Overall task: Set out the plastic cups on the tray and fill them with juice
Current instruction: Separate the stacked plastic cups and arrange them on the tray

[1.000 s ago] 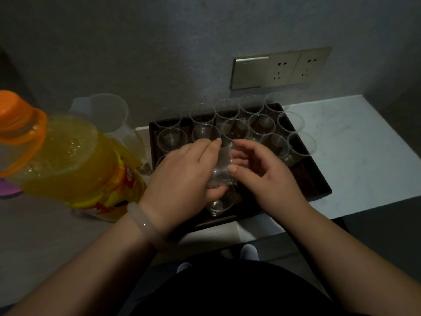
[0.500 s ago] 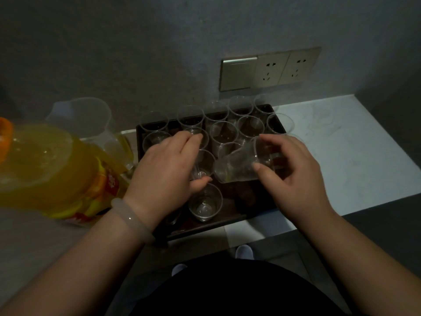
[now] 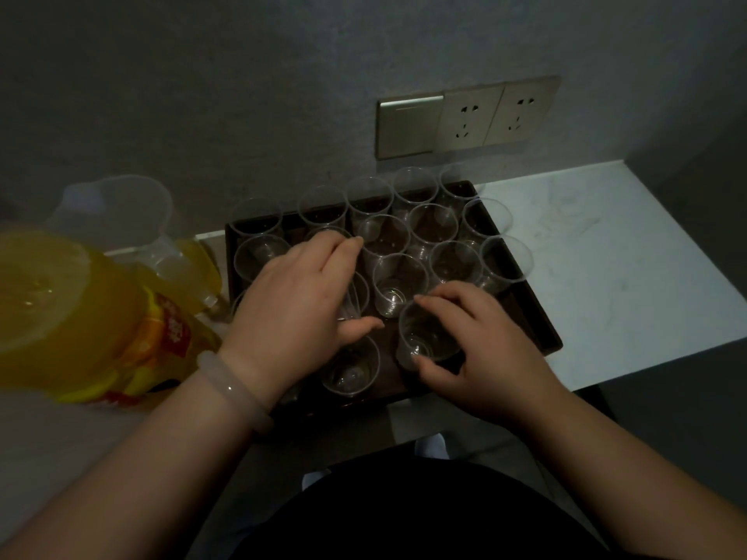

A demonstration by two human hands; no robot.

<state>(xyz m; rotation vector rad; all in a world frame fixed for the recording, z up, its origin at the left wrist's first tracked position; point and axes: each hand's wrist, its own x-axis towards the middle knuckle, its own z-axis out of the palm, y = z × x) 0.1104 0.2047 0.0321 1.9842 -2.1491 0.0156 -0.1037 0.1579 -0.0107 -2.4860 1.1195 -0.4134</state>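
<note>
Head view: a person stands over a dark tray point(image 3: 525, 321) in dim light; all places below are given from that tray.
Juice bottle point(image 3: 81, 317): left of the tray and close to the camera, full of orange juice, touched by neither hand.
Tray: holds rows of clear standing cups point(image 3: 432, 224) from its far edge toward its near edge. All of them look empty, and the near right corner looks bare.
Left hand point(image 3: 295, 305): palm down over the tray's near left part, fingers and thumb curled round another cup point(image 3: 352, 297). I cannot tell whether that is one cup or a nested few.
Right hand point(image 3: 481, 349): over the tray's near edge, right of centre. Its fingertips point(image 3: 424, 299) are on the far rim and its thumb on the near wall of a cup point(image 3: 424, 337), pinching it loosely.
Cup: upright with its mouth up, lying left of the right palm and just right of the nearest standing cup. I cannot tell whether its base rests on the tray floor.
Key relation: the cup's long axis is already vertical, so the likely next move is to let go.
Nearer hand: the right hand is closer to the bare corner, the left to the bottle.
</note>
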